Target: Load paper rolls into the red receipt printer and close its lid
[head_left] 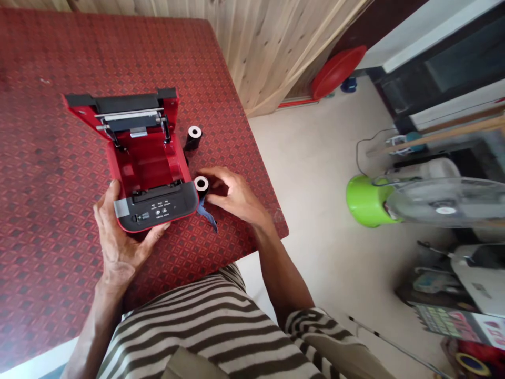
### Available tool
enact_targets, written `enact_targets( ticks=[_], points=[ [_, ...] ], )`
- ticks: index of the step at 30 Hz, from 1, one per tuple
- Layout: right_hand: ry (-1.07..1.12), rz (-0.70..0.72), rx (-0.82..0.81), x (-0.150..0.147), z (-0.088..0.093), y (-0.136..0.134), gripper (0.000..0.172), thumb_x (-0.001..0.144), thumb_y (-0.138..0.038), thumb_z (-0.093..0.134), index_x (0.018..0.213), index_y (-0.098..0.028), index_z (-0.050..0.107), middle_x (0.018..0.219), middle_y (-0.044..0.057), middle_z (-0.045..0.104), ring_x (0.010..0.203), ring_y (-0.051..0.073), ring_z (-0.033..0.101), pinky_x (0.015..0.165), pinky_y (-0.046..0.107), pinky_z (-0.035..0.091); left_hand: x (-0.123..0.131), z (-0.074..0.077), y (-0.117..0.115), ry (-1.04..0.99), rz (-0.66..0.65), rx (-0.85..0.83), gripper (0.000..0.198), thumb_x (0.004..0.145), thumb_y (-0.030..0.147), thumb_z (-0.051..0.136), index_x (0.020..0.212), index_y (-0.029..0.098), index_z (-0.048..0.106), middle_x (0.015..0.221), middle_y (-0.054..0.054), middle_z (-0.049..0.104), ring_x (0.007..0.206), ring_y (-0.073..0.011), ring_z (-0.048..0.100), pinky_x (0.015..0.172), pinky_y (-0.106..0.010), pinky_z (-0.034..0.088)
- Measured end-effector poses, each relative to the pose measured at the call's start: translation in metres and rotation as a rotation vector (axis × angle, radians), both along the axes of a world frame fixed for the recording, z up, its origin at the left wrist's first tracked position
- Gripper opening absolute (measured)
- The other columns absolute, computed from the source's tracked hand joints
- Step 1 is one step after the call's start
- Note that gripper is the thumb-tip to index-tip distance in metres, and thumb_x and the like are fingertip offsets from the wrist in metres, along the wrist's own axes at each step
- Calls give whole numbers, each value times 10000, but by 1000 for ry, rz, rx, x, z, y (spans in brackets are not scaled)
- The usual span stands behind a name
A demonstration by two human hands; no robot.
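A small red and black printer (158, 202) sits on the red patterned table, its lid (130, 113) raised and its red inner bay bare. My left hand (120, 237) grips the printer's front left corner, fingers along the side and thumb at the front edge. Just right of the printer stands a black roll (201, 184) with a white core, a bluish strip (208, 217) trailing towards me. My right hand (234, 195) has its index finger and thumb curled round this roll. Behind it is a second black roll (193, 138) with a white core, untouched.
The table (47, 210) ends at a right edge close to my right forearm, with pale floor beyond. A wooden panel wall (256, 47) borders the far side. On the floor are a lime-green bucket (369, 202), a fan (445, 202) and a red basin (339, 68).
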State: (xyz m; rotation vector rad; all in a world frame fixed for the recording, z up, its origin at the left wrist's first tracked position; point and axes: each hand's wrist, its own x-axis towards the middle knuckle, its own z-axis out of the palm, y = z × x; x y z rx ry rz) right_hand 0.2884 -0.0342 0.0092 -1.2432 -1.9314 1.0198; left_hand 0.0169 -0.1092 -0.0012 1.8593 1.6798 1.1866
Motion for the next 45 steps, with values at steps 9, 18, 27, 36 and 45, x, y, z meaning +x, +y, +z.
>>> enact_targets(
  ticks=[9, 18, 27, 36, 45],
  points=[
    [-6, -16, 214, -8, 61, 5, 329, 940, -221, 667, 1268, -243, 641, 1236, 41, 711, 1139, 201, 666, 1032, 420, 538, 3, 5, -1, 57, 3, 9, 1180, 664, 459, 911, 1629, 324, 246, 1546, -147, 458, 1415, -386, 447, 1190, -572, 392],
    [-648, 328, 485, -91, 98, 27, 287, 999, -72, 467, 1222, -153, 630, 1170, 87, 699, 1095, 244, 642, 1033, 434, 550, 2, 6, -1, 45, -21, 25, 1143, 679, 471, 895, 1618, 301, 266, 1519, -162, 498, 1381, -364, 487, 1174, -558, 425],
    [-940, 384, 304, -127, 94, 46, 368, 1024, -57, 354, 1148, -123, 694, 1065, 134, 742, 1046, 253, 702, 913, 384, 524, 2, 5, 0, 139, -17, 48, 1098, 759, 558, 812, 1623, 217, 226, 1466, -207, 517, 1333, -349, 530, 1115, -567, 497],
    [-798, 393, 263, -119, 82, 55, 310, 982, -45, 486, 1198, -138, 688, 1086, 135, 738, 1048, 275, 692, 955, 446, 538, 3, 4, 0, 126, -12, 39, 1078, 771, 550, 804, 1625, 240, 224, 1478, -203, 509, 1350, -351, 523, 1126, -581, 490],
    [-367, 422, 335, -69, 96, 11, 263, 1018, -301, 595, 1212, -142, 675, 1145, 87, 752, 1068, 225, 657, 970, 399, 539, -19, 29, -2, -37, -124, -97, 914, 847, 647, 643, 1622, 329, 277, 1546, -157, 493, 1373, -388, 525, 1101, -638, 482]
  ],
)
